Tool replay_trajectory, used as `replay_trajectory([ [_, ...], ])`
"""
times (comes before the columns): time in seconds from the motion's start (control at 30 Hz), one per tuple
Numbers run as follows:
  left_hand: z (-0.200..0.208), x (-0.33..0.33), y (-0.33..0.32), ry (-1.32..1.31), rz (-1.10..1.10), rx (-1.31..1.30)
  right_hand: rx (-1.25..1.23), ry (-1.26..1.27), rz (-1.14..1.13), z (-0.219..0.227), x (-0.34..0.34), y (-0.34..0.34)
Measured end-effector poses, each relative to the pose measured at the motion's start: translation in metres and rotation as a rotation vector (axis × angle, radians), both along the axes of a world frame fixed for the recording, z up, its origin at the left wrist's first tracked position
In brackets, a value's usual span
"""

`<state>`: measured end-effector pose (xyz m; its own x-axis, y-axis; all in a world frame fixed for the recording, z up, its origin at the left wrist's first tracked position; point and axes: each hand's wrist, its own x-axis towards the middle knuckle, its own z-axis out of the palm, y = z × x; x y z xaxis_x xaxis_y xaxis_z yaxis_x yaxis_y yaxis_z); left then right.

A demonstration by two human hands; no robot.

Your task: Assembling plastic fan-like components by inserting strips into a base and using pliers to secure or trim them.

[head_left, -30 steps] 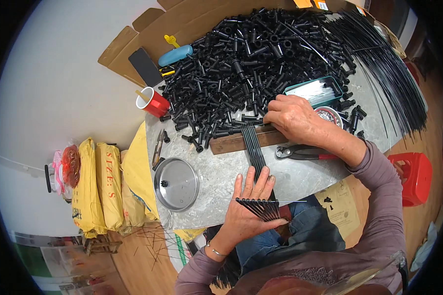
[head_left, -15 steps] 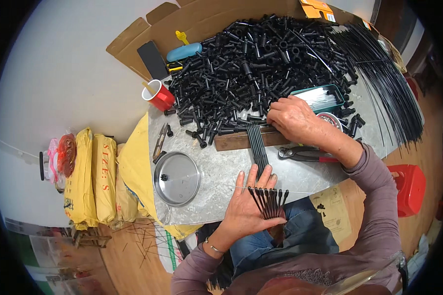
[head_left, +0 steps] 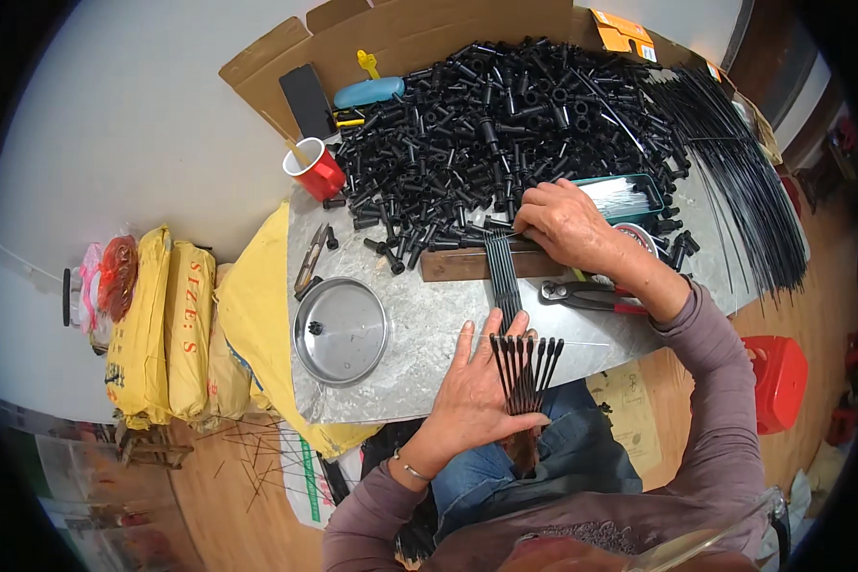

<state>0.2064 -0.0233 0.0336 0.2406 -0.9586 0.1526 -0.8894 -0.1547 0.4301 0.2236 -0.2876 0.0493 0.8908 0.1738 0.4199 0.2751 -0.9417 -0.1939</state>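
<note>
My left hand (head_left: 472,396) lies over the near table edge, fingers stretched forward, its thumb pressing a bundle of thin black rods (head_left: 522,381). Their thickened near ends fan out in a row, and a thin pale wire (head_left: 582,342) runs crosswise at these ends. Beyond my fingertips, a flat band of dark parallel rods (head_left: 502,276) reaches across a brown wooden block (head_left: 448,265). My right hand (head_left: 567,224) is at the band's far end, fingertips pinched together on what looks like a thin wire. The fingers partly hide that wire.
A heap of black tubular parts (head_left: 448,133) covers the back. Near my right hand are a teal tray (head_left: 656,195) of pale wires and pliers (head_left: 582,296). Leftward stand a round metal dish (head_left: 353,329), tweezers (head_left: 312,259) and a red cup (head_left: 322,176). Long black rods (head_left: 744,181) lie right.
My left hand and the rods' fanned ends have shifted slightly away from me. The right hand stays pinched by the block. The whole view has turned a little.
</note>
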Motion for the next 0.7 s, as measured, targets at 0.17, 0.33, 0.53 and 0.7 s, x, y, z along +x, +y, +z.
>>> replay_trajectory([
  [0.17, 0.001, -0.001, 0.001, -0.005, 0.009, -0.014, -0.028, -0.005, -0.015, 0.004, 0.002, 0.004],
  [0.33, -0.001, 0.000, 0.001, -0.034, 0.000, -0.004, 0.069, 0.144, -0.018, 0.007, 0.003, 0.006],
  [0.53, 0.000, 0.001, 0.003, 0.003, 0.002, 0.022, 0.000, 0.195, -0.012, 0.009, 0.007, 0.009],
  [0.7, -0.003, 0.000, 0.002, -0.022, 0.005, -0.006, 0.089, 0.147, 0.049, 0.004, 0.011, 0.002],
])
